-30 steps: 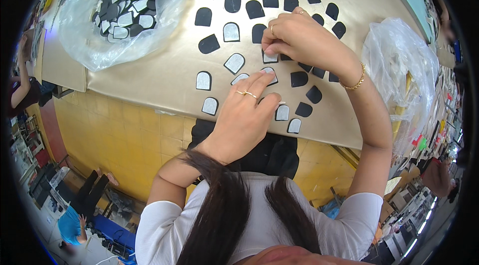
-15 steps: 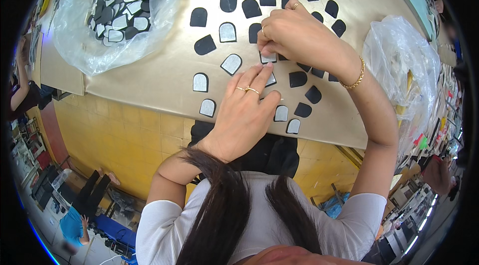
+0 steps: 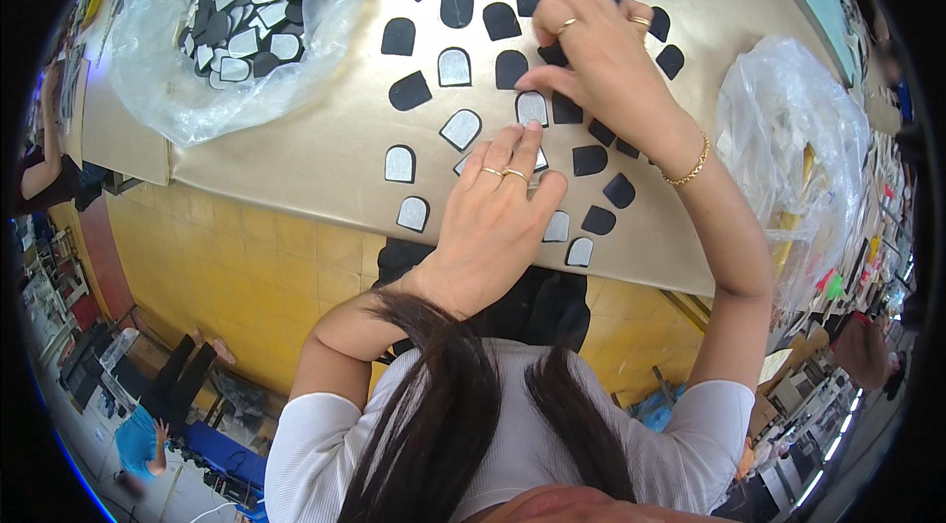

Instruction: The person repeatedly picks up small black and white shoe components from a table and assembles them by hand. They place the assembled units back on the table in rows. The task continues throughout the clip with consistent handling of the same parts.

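Many small arch-shaped pieces lie spread on a tan board (image 3: 296, 159): black ones (image 3: 409, 90) farther away, grey-faced ones (image 3: 399, 164) nearer me. My left hand (image 3: 498, 213) lies flat on the board, its ringed fingers pressing a grey-faced piece (image 3: 540, 161) partly hidden beneath them. Just beyond the left fingertips lies another grey-faced piece (image 3: 532, 107). Above it, my right hand (image 3: 606, 55) is curled, with thumb and fingers pinched at a black piece (image 3: 552, 54).
A clear plastic bag (image 3: 236, 11) holding several more black and grey pieces sits at the far left of the board. Another crumpled plastic bag (image 3: 798, 139) lies at the right. The floor below is yellow tile (image 3: 246, 277), and another person (image 3: 148, 434) is down at the lower left.
Both hands stay over the same cluster of pieces. My right hand has shifted slightly farther away, and my left fingertips have crept a little toward the grey-faced piece.
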`<state>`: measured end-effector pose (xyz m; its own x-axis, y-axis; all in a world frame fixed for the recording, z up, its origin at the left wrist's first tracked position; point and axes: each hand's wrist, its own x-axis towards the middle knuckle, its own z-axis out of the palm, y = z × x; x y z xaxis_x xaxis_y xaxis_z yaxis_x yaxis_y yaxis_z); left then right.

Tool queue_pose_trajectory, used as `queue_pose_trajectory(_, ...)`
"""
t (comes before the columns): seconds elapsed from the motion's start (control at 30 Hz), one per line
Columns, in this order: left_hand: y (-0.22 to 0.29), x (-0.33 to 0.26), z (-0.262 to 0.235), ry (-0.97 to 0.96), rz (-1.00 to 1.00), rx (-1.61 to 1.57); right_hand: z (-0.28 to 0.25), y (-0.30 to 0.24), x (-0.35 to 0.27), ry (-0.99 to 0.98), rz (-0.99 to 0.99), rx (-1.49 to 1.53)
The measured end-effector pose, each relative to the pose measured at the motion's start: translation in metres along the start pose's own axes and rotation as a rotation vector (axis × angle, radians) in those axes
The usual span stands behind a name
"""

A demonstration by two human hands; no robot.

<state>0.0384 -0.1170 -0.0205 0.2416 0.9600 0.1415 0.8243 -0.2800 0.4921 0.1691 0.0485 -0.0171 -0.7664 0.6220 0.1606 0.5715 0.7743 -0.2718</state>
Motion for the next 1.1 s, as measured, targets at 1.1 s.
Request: queue_pose_trajectory(1.1,-0.016,0.006,-0.009,0.076,-0.149,-0.021,-0.017,0.008,0.024,-0.199,-0.001,0.485)
